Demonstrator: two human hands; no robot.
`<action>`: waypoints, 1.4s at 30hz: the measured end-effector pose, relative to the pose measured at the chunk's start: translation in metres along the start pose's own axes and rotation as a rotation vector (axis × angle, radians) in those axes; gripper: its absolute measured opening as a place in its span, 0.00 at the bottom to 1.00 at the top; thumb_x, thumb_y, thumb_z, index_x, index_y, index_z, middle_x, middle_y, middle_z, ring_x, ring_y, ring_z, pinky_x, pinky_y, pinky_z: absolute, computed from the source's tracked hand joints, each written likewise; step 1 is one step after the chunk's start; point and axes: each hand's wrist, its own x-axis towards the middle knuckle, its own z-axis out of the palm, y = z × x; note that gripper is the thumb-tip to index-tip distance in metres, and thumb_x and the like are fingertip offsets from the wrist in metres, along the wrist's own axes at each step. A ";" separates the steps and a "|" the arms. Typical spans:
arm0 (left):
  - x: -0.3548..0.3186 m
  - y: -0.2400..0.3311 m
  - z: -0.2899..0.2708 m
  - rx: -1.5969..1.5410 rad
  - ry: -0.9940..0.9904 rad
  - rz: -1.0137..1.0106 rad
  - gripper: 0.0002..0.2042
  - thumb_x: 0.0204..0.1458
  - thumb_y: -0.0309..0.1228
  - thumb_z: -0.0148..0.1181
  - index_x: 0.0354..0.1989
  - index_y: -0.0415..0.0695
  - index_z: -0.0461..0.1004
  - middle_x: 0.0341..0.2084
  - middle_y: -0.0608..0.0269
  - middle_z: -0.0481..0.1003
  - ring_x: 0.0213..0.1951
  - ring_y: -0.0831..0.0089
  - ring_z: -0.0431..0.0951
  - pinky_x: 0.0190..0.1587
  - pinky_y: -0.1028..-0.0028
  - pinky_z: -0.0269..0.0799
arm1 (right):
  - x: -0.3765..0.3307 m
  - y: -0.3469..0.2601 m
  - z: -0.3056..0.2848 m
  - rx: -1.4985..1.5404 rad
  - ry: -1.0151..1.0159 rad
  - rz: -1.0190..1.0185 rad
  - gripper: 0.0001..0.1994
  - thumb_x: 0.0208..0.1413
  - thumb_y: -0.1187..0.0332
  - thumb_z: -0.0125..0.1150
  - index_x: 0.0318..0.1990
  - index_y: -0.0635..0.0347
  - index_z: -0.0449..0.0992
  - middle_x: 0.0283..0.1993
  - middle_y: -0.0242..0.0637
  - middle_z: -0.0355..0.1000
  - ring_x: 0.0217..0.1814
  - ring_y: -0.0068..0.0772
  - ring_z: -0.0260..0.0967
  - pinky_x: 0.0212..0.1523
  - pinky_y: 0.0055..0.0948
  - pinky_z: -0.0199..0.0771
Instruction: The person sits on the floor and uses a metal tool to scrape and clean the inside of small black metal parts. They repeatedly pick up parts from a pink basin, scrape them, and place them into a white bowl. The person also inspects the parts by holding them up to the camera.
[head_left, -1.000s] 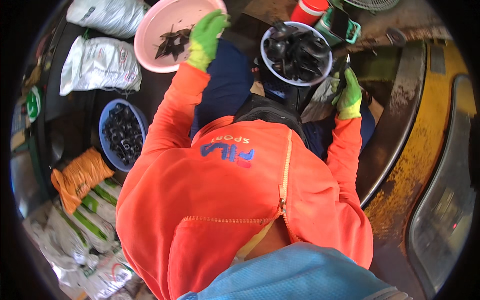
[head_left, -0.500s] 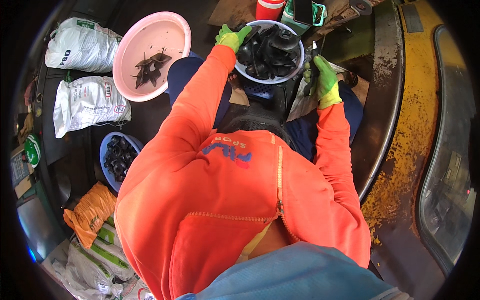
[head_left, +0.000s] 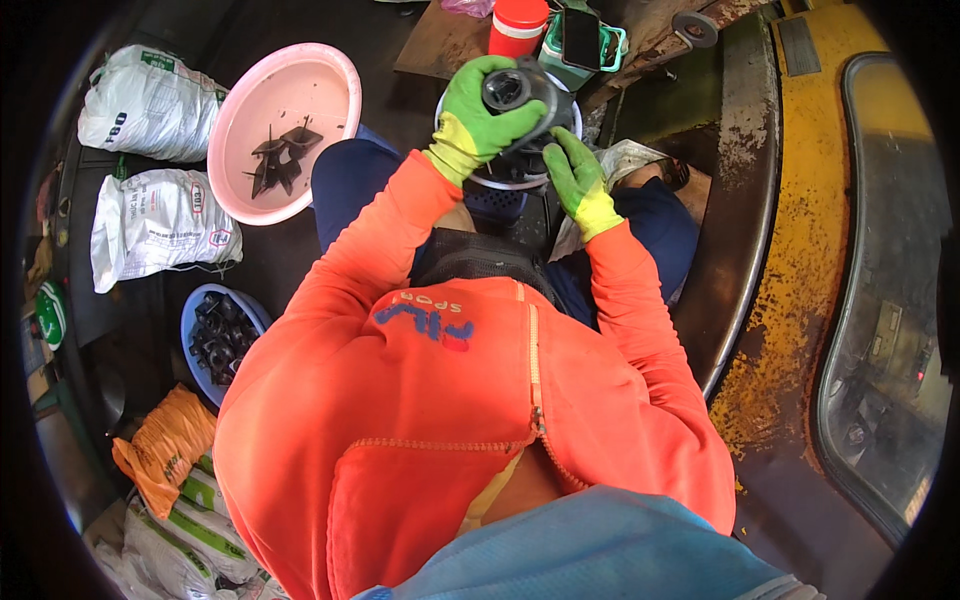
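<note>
In my gloved left hand (head_left: 482, 112) is a black plastic part (head_left: 541, 86) with a round hub hole, fingers and thumb wrapped around its near side. It is held above a pale blue basin (head_left: 508, 184), which stands in front of my lap. Close to the part's right lower edge is my gloved right hand (head_left: 577, 180), its thumb and fingers drawn together. Whatever those fingers hold is hidden, and I cannot tell whether they touch the part. Most of the basin's contents are covered by my hands and the part.
To the left, a pink basin (head_left: 221, 165) holds several dark bladed pieces. A blue tub (head_left: 188, 345) of black parts stands nearer, with white sacks (head_left: 165, 215) beyond. A red cup (head_left: 517, 28) and a phone (head_left: 580, 38) are at the back; a yellow rusty machine (head_left: 790, 330) borders the right.
My left hand has lifted a black part from the basin and moved right with it. My right hand has come leftward to beside the part. The whole view has shifted slightly.
</note>
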 end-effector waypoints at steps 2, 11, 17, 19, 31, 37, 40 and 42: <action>-0.007 0.033 0.006 -0.079 -0.006 0.066 0.29 0.40 0.31 0.74 0.53 0.38 0.73 0.44 0.58 0.77 0.46 0.70 0.77 0.50 0.70 0.73 | -0.001 -0.014 0.008 0.000 0.032 0.006 0.20 0.62 0.62 0.54 0.57 0.63 0.71 0.53 0.51 0.73 0.57 0.47 0.71 0.58 0.33 0.67; -0.032 0.078 0.037 -0.035 0.027 0.235 0.25 0.33 0.36 0.79 0.40 0.42 0.76 0.37 0.56 0.77 0.39 0.60 0.79 0.44 0.66 0.75 | -0.012 -0.060 0.016 0.835 0.112 -0.281 0.21 0.63 0.63 0.54 0.61 0.60 0.64 0.58 0.39 0.69 0.58 0.35 0.69 0.58 0.33 0.70; -0.027 0.083 0.026 -0.069 -0.063 0.222 0.21 0.36 0.33 0.76 0.40 0.42 0.77 0.38 0.58 0.78 0.40 0.63 0.79 0.44 0.67 0.75 | -0.009 -0.079 -0.003 0.156 0.184 -0.489 0.20 0.60 0.66 0.59 0.57 0.65 0.67 0.53 0.41 0.72 0.54 0.33 0.72 0.54 0.31 0.73; -0.022 0.085 0.018 0.050 -0.118 0.337 0.20 0.38 0.29 0.75 0.42 0.41 0.77 0.41 0.58 0.78 0.42 0.67 0.79 0.44 0.69 0.76 | -0.011 -0.084 -0.006 0.046 0.229 -0.573 0.20 0.56 0.70 0.64 0.55 0.65 0.69 0.50 0.39 0.74 0.51 0.32 0.73 0.51 0.30 0.74; 0.004 0.082 -0.002 -0.232 -0.745 0.106 0.19 0.35 0.31 0.69 0.39 0.41 0.78 0.38 0.58 0.78 0.43 0.65 0.78 0.48 0.67 0.73 | -0.030 -0.065 -0.016 0.674 -0.313 -0.065 0.36 0.46 0.73 0.73 0.62 0.61 0.61 0.60 0.38 0.67 0.60 0.34 0.67 0.60 0.34 0.70; 0.014 0.077 0.004 -0.463 -1.128 0.149 0.20 0.33 0.33 0.68 0.38 0.40 0.79 0.42 0.57 0.78 0.46 0.64 0.77 0.51 0.67 0.71 | -0.039 -0.065 -0.005 0.899 -0.289 -0.078 0.27 0.53 0.70 0.67 0.61 0.60 0.67 0.59 0.36 0.69 0.60 0.32 0.68 0.59 0.32 0.70; 0.023 0.078 0.006 -0.519 -1.158 0.122 0.23 0.31 0.33 0.70 0.41 0.41 0.77 0.51 0.55 0.74 0.54 0.62 0.72 0.54 0.63 0.69 | -0.032 -0.065 -0.005 0.620 -0.148 -0.306 0.28 0.52 0.70 0.68 0.61 0.59 0.66 0.59 0.35 0.69 0.60 0.32 0.68 0.59 0.32 0.70; 0.020 0.081 0.008 -0.335 -0.927 0.199 0.23 0.33 0.32 0.70 0.42 0.42 0.76 0.50 0.56 0.75 0.54 0.62 0.73 0.55 0.63 0.70 | -0.026 -0.067 -0.006 0.464 -0.042 -0.403 0.29 0.51 0.71 0.68 0.61 0.59 0.66 0.58 0.36 0.69 0.60 0.33 0.68 0.58 0.32 0.70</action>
